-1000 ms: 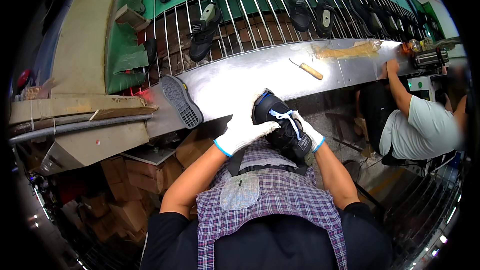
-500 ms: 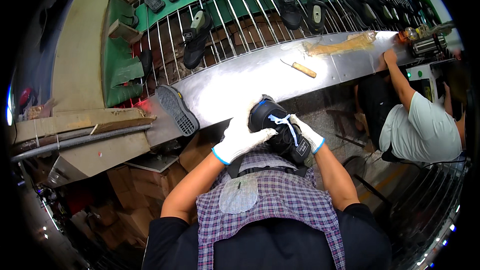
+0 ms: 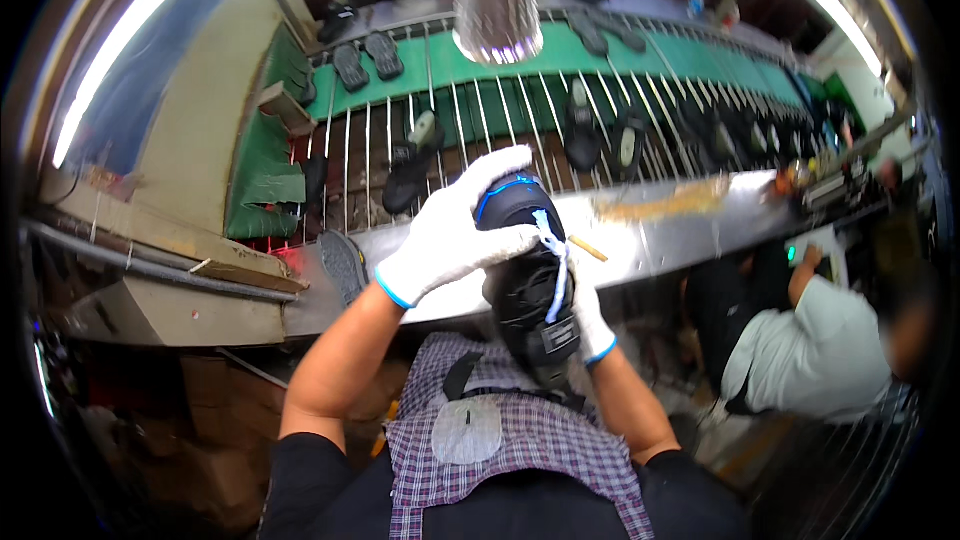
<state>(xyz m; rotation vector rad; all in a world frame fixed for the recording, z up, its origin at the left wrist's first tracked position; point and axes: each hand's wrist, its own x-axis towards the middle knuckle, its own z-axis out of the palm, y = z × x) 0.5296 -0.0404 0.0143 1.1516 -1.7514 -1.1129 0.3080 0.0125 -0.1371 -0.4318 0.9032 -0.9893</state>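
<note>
Above the near edge of the metal desk, in front of the person's checked apron, a black shoe is held up between two white-gloved hands, its toe pointing away from the body. The left hand is closed around the toe end, its fingers at the far left side and its thumb laid across the upper, pinching the shoe between them. The right hand lies against the shoe's right side; its fingers are largely hidden, so how tightly they close cannot be told. A pale blue lace runs along the upper, and a bright blue line curves round the toe.

On the desk, a dark sole lies to the left, and a wooden handle shows just beside the shoe. Beyond, more black shoes rest on a rack of metal bars, with a pair of soles on the green surface. A co-worker in a pale shirt is at the right.
</note>
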